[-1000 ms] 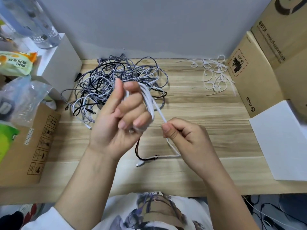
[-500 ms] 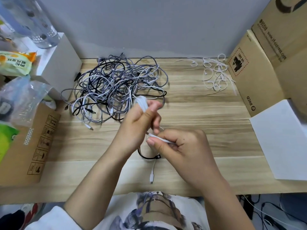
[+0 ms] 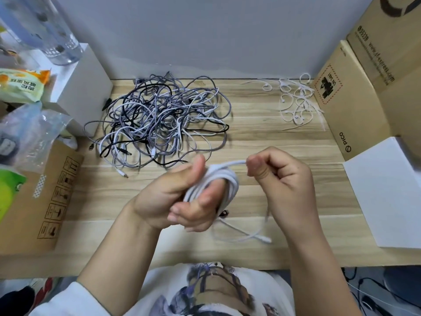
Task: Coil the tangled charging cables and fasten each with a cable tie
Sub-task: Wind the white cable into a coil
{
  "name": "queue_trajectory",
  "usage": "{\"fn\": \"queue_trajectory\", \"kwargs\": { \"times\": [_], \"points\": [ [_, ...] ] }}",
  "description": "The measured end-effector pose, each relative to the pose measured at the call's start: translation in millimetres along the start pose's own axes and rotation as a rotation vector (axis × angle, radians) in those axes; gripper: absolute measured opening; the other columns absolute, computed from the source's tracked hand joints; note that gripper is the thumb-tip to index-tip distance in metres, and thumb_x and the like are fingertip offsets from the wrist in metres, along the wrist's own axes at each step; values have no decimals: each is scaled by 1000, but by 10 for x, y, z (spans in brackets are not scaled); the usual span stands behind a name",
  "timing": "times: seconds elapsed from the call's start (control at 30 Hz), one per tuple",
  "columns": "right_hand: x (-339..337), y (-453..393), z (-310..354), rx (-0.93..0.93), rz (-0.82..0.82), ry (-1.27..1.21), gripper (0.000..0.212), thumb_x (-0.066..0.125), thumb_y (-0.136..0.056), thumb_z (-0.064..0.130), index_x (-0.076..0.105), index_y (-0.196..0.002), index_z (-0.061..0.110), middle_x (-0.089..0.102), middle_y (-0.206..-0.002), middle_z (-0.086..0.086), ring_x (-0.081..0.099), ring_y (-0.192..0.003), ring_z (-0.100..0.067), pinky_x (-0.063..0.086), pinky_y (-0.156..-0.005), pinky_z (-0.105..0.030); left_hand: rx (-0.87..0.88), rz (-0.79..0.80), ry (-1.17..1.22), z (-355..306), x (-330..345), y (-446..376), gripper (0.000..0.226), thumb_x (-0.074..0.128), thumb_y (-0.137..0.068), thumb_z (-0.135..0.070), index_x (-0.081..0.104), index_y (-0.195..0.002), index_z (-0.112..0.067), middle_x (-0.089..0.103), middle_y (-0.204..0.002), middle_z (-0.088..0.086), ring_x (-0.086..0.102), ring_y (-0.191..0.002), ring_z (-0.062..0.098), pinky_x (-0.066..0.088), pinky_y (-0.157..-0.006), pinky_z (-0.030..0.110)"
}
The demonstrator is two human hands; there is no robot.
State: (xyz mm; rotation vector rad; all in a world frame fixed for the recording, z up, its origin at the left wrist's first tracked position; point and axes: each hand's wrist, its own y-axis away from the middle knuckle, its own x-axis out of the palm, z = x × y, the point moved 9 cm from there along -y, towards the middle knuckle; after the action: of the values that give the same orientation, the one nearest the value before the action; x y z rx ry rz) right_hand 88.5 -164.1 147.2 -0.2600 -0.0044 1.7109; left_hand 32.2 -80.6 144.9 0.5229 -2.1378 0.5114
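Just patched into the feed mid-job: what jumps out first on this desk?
Centre front, the left hand has a white cable coiled round its fingers, while the right hand pinches the strand leading off the coil; the loose end trails onto the desk below. Behind them, left of centre, lies a big tangle of cables. A scatter of white cable ties sits at the back right.
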Motion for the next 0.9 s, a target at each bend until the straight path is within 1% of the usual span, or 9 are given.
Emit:
{"fn": "queue_trajectory", "kwargs": {
  "times": [0.07, 0.13, 0.27, 0.4, 0.5, 0.6, 0.77, 0.83, 0.9],
  "points": [
    [28, -9, -36, -1, 23, 21, 32, 53, -84, 46, 51, -59, 25, 44, -51, 13, 37, -51, 0, 30, -52, -13, 130, 92, 132, -186, 146, -22, 38, 39, -100, -34, 60, -92, -4, 25, -39, -7, 20, -31, 6, 35, -50, 22],
    [103, 5, -102, 15, 80, 33, 34, 49, -86, 46, 51, -60, 23, 43, -52, 10, 37, -52, 0, 30, -53, -15, 254, 51, 203, -365, 171, -46, 32, 44, -99, -27, 60, -93, 0, 25, -38, -8, 21, -31, 7, 35, -52, 24],
    [263, 67, -166, 58, 225, 104, 32, 54, -87, 44, 53, -64, 22, 41, -53, 3, 36, -51, -2, 30, -51, -19, 444, -248, 228, -600, -8, -7, 25, 44, -98, -17, 51, -106, 6, 32, -48, -2, 28, -38, 12, 33, -57, 27],
    [376, 125, -149, 30, 322, 310, 38, 44, -83, 57, 53, -68, 23, 41, -54, -4, 39, -51, -15, 35, -52, -34, 476, -561, 196, -569, -342, 152, 44, 41, -99, -17, 38, -132, 12, 61, -78, 18, 56, -61, 25, 44, -75, 33],
    [393, 164, -100, -18, 328, 442, 50, 41, -83, 60, 54, -68, 14, 41, -52, -5, 41, -51, -19, 41, -50, -40, 532, -651, 30, -609, -454, 124, 47, 44, -94, -18, 43, -128, 15, 68, -92, 19, 66, -72, 24, 52, -77, 31],
    [408, 199, -4, -99, 332, 513, 52, 43, -83, 58, 50, -61, 11, 34, -47, -1, 37, -48, -19, 38, -46, -38, 422, -844, -318, -502, -557, 175, 42, 43, -82, -27, 53, -112, 0, 71, -71, 7, 62, -52, 11, 52, -54, 20],
    [349, 187, 96, -145, 263, 526, 38, 52, -78, 56, 67, -69, 22, 31, -41, 12, 33, -45, -8, 30, -46, -26, 14, -971, -592, -245, -681, 182, 31, 45, -87, -29, 55, -107, -9, 65, -59, 4, 56, -49, 15, 44, -47, 18],
    [303, 175, 112, -117, 246, 422, 29, 57, -77, 54, 66, -75, 26, 47, -44, 11, 42, -45, -9, 38, -48, -28, -116, -955, -730, -206, -685, 209, 28, 40, -95, -25, 64, -102, -11, 58, -48, 0, 52, -45, 15, 37, -42, 15],
    [240, 155, 130, -98, 211, 298, 28, 64, -76, 49, 65, -69, 22, 57, -49, 11, 49, -45, -8, 44, -53, -27, -218, -834, -809, -125, -644, 173, 51, 32, -99, -30, 72, -69, -17, 53, -39, 0, 45, -34, 12, 30, -38, 16]
  ]
}}
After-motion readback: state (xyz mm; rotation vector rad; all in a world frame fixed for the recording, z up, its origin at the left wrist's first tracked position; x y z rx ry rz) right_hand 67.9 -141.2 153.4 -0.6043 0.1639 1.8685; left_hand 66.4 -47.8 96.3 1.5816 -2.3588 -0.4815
